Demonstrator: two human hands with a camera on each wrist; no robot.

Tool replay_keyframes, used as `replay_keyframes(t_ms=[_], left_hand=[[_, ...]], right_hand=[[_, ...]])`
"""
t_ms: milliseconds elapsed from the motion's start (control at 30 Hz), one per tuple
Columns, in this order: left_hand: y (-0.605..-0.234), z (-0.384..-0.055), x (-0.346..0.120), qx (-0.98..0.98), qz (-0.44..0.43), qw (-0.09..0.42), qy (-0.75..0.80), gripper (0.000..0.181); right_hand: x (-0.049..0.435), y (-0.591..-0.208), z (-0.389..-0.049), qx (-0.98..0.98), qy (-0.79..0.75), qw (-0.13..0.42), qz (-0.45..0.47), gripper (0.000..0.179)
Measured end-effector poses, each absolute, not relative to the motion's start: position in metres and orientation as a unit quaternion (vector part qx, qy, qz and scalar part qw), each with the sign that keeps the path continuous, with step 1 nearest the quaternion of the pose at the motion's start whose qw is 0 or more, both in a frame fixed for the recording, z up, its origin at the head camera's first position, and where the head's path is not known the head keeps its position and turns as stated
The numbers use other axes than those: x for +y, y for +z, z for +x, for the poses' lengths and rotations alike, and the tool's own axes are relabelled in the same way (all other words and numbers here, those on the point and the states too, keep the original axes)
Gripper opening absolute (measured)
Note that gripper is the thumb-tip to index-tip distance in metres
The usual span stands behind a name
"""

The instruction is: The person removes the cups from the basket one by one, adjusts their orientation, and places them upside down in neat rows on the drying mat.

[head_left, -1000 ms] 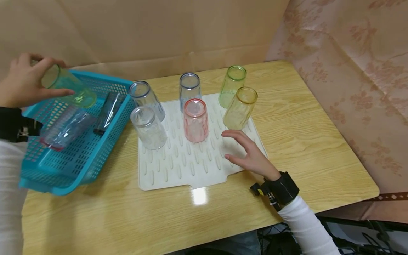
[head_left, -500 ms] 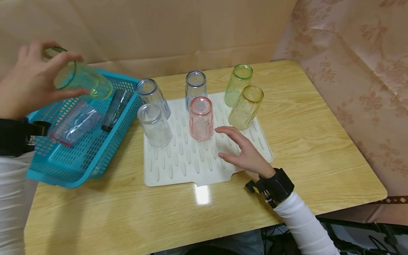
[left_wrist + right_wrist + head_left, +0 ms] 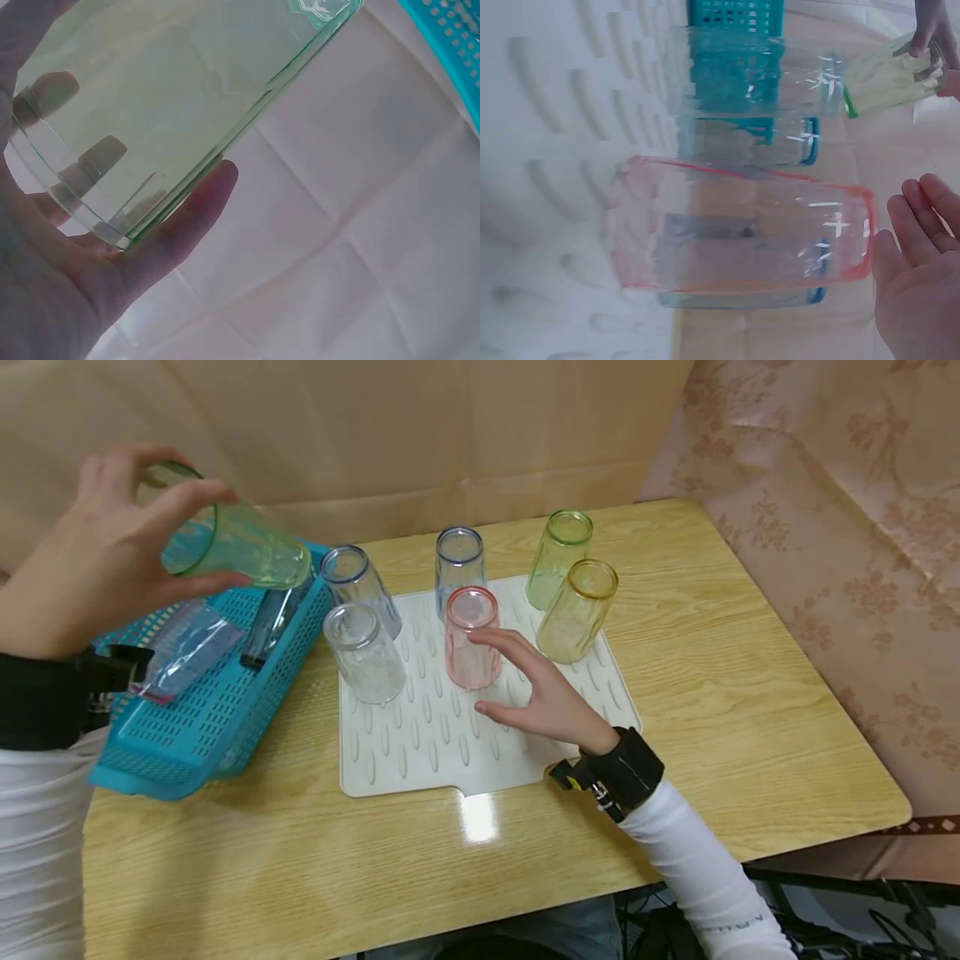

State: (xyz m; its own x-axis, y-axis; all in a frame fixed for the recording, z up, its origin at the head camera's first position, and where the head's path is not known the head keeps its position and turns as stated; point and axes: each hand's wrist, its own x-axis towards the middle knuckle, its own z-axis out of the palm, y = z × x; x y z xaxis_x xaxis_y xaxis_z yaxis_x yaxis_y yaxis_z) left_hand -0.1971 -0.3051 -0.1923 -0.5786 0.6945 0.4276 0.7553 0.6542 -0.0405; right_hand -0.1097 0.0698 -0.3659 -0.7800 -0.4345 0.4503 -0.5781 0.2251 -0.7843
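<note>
My left hand [image 3: 101,556] grips a green glass [image 3: 258,547] between thumb and fingers, tilted nearly sideways above the blue basket [image 3: 198,727]. In the left wrist view the thumb lies along the side of this glass [image 3: 202,82]. My right hand [image 3: 543,693] reaches over the white drying mat [image 3: 420,768], thumb and index finger apart and holding nothing. Its fingertips are beside the pink glass [image 3: 468,652]; the right wrist view shows this pink glass [image 3: 742,225] standing close to the fingers.
Around the pink glass stand a clear glass [image 3: 367,660], two blue-rimmed glasses including one at the back [image 3: 460,564], a green one [image 3: 557,564] and a yellow one [image 3: 573,618]. The basket holds a bluish glass [image 3: 191,647] and a dark one [image 3: 273,618].
My left hand has lifted the green glass and carried it rightward over the basket. My right hand has moved left from near the yellow glass to the pink one.
</note>
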Motion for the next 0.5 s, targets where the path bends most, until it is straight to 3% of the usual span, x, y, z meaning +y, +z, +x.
replay_keyframes(t_ms=[500], left_hand=[[-0.19,-0.171,-0.265,-0.853,-0.471,0.213,-0.073,0.074]], right_hand=[[0.055,-0.339,-0.128,-0.762,0.521,0.111,0.368,0.078]])
